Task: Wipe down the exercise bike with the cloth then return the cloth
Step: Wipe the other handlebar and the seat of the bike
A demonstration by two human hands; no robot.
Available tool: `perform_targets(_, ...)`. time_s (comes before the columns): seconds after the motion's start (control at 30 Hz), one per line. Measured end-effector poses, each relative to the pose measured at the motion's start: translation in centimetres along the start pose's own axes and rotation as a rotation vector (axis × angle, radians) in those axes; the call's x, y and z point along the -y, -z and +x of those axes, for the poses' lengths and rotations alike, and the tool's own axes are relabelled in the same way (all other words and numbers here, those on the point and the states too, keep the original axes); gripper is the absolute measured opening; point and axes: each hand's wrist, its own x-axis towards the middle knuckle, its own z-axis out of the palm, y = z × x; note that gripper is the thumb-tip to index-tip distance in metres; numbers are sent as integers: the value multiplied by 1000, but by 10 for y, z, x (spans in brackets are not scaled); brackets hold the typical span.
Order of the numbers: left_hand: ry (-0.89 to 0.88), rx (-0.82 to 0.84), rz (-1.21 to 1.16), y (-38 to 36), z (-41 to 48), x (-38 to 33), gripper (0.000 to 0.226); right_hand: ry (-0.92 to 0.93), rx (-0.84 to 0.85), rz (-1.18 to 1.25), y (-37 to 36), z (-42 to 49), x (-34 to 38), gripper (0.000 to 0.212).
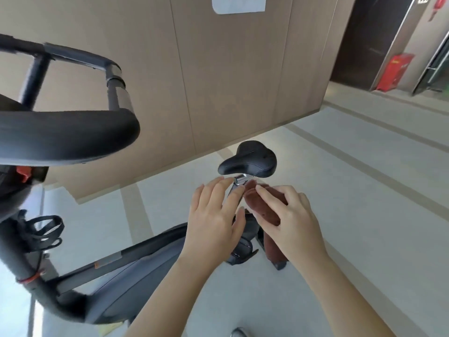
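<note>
Gripping the brown cloth (263, 207) round the seat post (233, 189), just below the black saddle (250, 159) of the exercise bike (136, 263): right hand (291, 220), fingers curled over it. Left hand (216, 215) alongside, fingers straight, slightly apart, tips touching the post's metal clamp (241, 178). Cloth's lower end hangs beside the pedal (240, 254).
</note>
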Motion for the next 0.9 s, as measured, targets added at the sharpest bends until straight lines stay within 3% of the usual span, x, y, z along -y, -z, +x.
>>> perform_targets(0.33,138,57,-97,-115,96,30,31,59,75,-78,-45,105,-86,46)
perform_targets(0.53,254,138,-82,-166,108,63,30,83,138,-24,-90,137,-123,46)
perform_targets(0.9,388,308,93,-247,123,131,41,309,291,75,-194,219,-180,44)
